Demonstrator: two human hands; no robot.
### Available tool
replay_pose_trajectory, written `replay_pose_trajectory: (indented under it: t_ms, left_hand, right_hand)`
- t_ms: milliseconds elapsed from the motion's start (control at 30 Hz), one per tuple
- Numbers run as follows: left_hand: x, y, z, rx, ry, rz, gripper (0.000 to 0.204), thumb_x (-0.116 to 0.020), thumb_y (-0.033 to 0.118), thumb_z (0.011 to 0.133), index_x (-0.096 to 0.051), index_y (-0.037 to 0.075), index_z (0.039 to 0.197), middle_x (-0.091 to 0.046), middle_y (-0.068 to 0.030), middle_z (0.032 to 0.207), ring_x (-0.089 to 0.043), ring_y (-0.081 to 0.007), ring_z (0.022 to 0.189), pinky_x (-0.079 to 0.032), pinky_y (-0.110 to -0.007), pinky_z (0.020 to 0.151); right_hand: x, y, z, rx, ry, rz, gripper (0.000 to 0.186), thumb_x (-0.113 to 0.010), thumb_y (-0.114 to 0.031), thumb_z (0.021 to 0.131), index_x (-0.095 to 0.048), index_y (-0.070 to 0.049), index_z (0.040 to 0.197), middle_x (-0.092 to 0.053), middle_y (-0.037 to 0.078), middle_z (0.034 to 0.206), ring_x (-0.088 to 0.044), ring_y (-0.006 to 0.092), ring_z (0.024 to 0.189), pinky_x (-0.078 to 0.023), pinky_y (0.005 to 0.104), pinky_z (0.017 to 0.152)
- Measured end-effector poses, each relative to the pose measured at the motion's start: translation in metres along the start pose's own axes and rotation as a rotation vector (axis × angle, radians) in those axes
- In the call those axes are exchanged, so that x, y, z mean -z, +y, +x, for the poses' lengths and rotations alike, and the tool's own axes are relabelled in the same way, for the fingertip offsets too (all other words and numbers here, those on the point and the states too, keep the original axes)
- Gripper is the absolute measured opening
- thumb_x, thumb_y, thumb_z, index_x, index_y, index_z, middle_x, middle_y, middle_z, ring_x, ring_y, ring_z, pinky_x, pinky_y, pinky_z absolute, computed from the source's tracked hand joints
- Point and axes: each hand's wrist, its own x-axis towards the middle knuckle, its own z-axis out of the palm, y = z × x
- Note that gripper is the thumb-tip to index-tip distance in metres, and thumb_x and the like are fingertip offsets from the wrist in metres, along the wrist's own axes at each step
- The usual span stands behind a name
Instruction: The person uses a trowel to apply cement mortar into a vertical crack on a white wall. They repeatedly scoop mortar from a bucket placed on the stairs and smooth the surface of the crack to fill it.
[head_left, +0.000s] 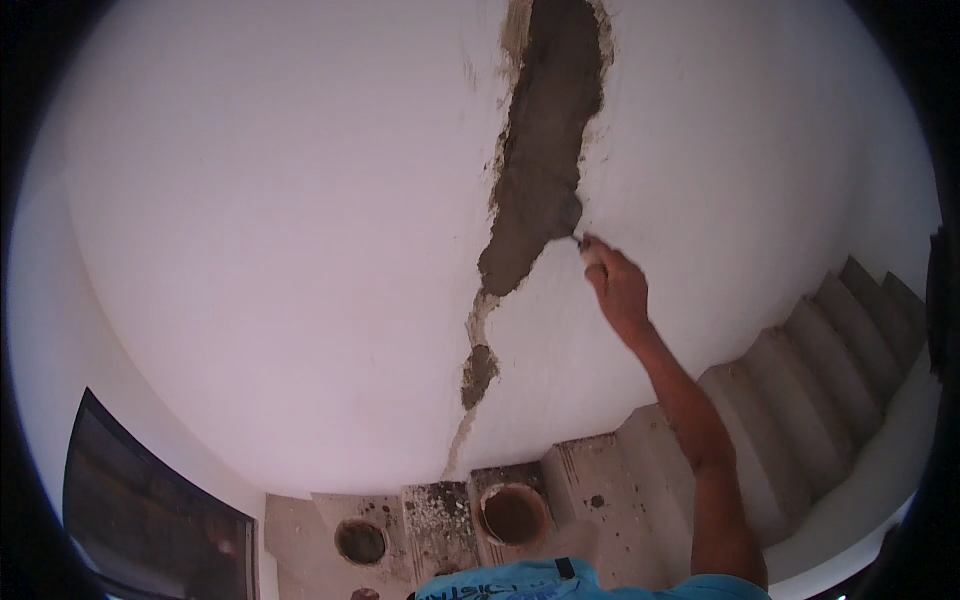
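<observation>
Just up-left of the fingers (598,246) of our right hand (622,288), clamped round the handle of a small trowel (569,217), we hold its blade against grey mortar (545,130) in the white wall (280,220).

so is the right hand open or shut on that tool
Shut: the right hand has its fingers curled round the handle of the trowel-like tool, whose blade overlaps the grey patch.
</observation>
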Motion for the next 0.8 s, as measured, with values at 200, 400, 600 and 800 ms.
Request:
replay_pose_trajectory:
  t_ms: [200, 400, 600, 800]
  left_hand:
    - [0.013, 0.010, -0.025, 0.258, 0.032, -0.208, 0.020, -0.055, 0.020, 0.078, -0.065, 0.006, 0.068, -0.064, -0.0199, 0.080, -0.062, -0.0397, 0.080, -0.048, -0.052, 0.071]
    - [0.040, 0.037, -0.041, 0.524, -0.037, -0.419, 0.025, -0.055, 0.023, 0.080, -0.070, 0.004, 0.086, -0.069, -0.0184, 0.095, -0.064, -0.0370, 0.093, -0.050, -0.046, 0.084]
    - [0.061, 0.045, -0.026, 0.372, -0.145, -0.206, 0.030, -0.059, 0.024, 0.079, -0.071, 0.002, 0.097, -0.069, -0.0189, 0.103, -0.063, -0.0364, 0.101, -0.049, -0.043, 0.091]
    - [0.084, 0.071, 0.010, 0.546, -0.157, -0.398, 0.033, -0.059, 0.023, 0.079, -0.069, 0.001, 0.102, -0.068, -0.0191, 0.106, -0.063, -0.0361, 0.102, -0.049, -0.042, 0.090]
  right_hand:
    - [-0.023, -0.028, -0.170, -0.298, -0.360, 0.319, 0.036, -0.062, -0.016, 0.084, -0.064, -0.004, 0.117, -0.067, 0.018, 0.095, -0.066, 0.0332, 0.083, -0.052, 0.0402, 0.073]
    - [-0.044, -0.064, -0.342, -0.625, -0.722, 0.420, 0.034, -0.065, -0.024, 0.078, -0.064, 0.003, 0.099, -0.065, 0.018, 0.078, -0.065, 0.0283, 0.072, -0.050, 0.0394, 0.066]
    - [-0.044, -0.061, -0.352, -0.875, -0.729, 0.416, 0.037, -0.065, -0.027, 0.078, -0.066, 0.004, 0.098, -0.064, 0.015, 0.072, -0.065, 0.0223, 0.068, -0.051, 0.0375, 0.064]
    - [-0.054, -0.030, -0.271, -0.540, -0.346, 0.382, 0.037, -0.063, -0.016, 0.081, -0.063, 0.004, 0.112, -0.066, 0.020, 0.085, -0.065, 0.0316, 0.075, -0.050, 0.0411, 0.072]
